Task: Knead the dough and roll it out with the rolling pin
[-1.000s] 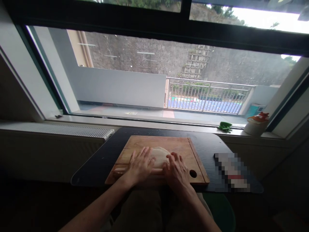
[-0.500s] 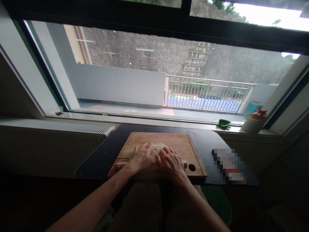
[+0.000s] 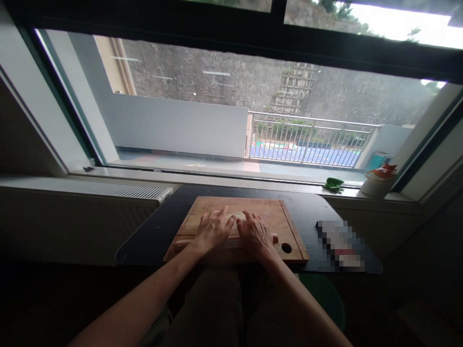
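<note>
On a wooden cutting board (image 3: 294,226) lies a pale round of dough (image 3: 237,215), mostly covered by my hands. Across the near side of the board runs a wooden rolling pin (image 3: 180,246), its two ends showing beyond my wrists. My left hand (image 3: 214,227) lies over the dough's left side with fingers stretched and spread. On the right side, my right hand (image 3: 255,232) is flat with its fingers extended, thumb close to the other thumb. Both palms are above the rolling pin; whether they press on it is hidden.
The board sits on a dark table (image 3: 152,231) under a wide window. A pixelated flat item (image 3: 342,246) lies at the table's right. On the sill are a green object (image 3: 333,185) and a pale pot (image 3: 378,185). A radiator (image 3: 87,188) is at left, a green stool (image 3: 321,299) below.
Both hands have shifted slightly, with the fingers now more raised and spread. The rolling pin's right end sits a little farther from me. The view has moved slightly.
</note>
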Demonstrator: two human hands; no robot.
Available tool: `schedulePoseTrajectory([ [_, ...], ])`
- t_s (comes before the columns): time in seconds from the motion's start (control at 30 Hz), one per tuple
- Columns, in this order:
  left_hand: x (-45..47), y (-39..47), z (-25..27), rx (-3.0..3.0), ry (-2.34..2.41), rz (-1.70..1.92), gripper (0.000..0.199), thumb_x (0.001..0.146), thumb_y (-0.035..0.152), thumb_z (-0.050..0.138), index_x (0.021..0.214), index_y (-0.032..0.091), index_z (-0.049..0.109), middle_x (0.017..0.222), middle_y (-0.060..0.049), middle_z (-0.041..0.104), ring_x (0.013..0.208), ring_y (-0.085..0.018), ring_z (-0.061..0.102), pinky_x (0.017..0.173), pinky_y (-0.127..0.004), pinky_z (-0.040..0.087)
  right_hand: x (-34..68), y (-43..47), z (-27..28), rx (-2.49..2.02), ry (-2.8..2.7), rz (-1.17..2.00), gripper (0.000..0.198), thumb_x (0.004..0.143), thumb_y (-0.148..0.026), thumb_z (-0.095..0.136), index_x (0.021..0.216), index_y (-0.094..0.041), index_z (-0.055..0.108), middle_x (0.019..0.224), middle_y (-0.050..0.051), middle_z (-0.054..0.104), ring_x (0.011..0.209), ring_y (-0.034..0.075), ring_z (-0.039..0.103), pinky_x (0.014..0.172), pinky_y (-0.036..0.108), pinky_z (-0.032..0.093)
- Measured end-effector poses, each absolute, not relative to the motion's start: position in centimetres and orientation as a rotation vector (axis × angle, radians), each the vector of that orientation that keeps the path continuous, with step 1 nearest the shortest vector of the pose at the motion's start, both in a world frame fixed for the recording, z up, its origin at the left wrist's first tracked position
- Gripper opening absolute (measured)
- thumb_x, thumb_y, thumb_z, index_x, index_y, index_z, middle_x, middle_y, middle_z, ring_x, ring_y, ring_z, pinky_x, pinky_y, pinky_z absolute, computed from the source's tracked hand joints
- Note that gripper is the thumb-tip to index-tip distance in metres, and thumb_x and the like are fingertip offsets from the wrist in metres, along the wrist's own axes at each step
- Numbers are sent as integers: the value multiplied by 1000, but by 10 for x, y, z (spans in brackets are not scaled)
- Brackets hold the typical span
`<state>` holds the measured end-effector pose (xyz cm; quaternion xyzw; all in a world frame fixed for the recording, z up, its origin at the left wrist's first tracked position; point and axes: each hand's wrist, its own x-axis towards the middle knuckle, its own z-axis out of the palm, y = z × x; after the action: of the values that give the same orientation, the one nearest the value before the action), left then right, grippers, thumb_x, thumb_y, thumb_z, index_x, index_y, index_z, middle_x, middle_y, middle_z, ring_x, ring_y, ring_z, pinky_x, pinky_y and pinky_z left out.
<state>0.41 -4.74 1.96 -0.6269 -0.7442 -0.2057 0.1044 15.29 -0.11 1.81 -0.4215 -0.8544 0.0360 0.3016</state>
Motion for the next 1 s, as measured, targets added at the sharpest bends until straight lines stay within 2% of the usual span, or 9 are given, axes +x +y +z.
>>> schedulePoseTrajectory([
  [0.1,5,-59,17,-1721,-2113,-750,51,90,47,33,132,19,41,131,-12,50,122,-25,44,100,-42,32,168,-5,15,-1066,-2137,178,31,91,-33,40,116,-20,52,112,6,57,101,18,51,85,28,38],
  [0.23,12,-87,7,-1759,-1981,-745,43,91,40,35,125,19,49,129,-10,53,122,-25,44,104,-44,30,191,-22,5,-996,-2160,200,24,92,-24,35,83,-20,58,84,2,59,82,14,53,74,24,37],
  [0.33,22,-105,2,-1853,-1893,-664,40,90,37,37,123,19,52,128,-9,54,125,-26,42,107,-47,24,199,-36,0,-998,-2179,133,25,92,-22,37,75,-20,54,78,1,57,81,14,51,73,24,35],
  [0.47,30,-103,1,-1887,-1897,-608,39,90,34,36,120,21,55,126,-8,56,124,-25,42,108,-48,24,193,-39,0,-1091,-2212,45,24,93,-26,36,82,-21,56,83,2,59,85,16,50,74,26,35],
  [0.53,29,-89,2,-1870,-1944,-587,39,90,35,35,119,21,56,127,-9,55,124,-26,43,107,-48,25,187,-34,3,-1120,-2231,-9,22,92,-29,37,98,-22,57,98,4,60,96,18,49,79,28,35],
  [0.63,23,-66,4,-1860,-2069,-522,44,89,40,34,122,19,54,132,-11,51,126,-27,40,105,-50,26,178,-24,7,-1156,-2240,-89,34,90,-37,41,118,-21,50,123,7,52,115,22,41,93,33,32],
  [0.7,19,-55,6,-1905,-2146,-463,46,89,43,32,121,18,53,133,-11,50,126,-26,39,103,-51,26,175,-18,10,-1172,-2291,-104,35,90,-41,39,115,-21,52,125,8,50,118,23,40,96,34,30],
  [0.87,15,-48,14,-1985,-2110,-483,41,89,41,33,112,19,58,123,-9,58,117,-23,48,103,-44,28,174,-11,13,-1211,-2430,-32,36,93,-41,29,94,-21,58,103,6,61,93,18,55,85,31,37],
  [1.0,15,-48,20,-2008,-2081,-543,40,89,40,32,98,18,64,109,-9,65,103,-21,57,100,-39,31,171,-9,14,-1205,-2423,-23,37,94,-40,29,90,-21,60,99,6,63,91,18,57,82,29,38],
])
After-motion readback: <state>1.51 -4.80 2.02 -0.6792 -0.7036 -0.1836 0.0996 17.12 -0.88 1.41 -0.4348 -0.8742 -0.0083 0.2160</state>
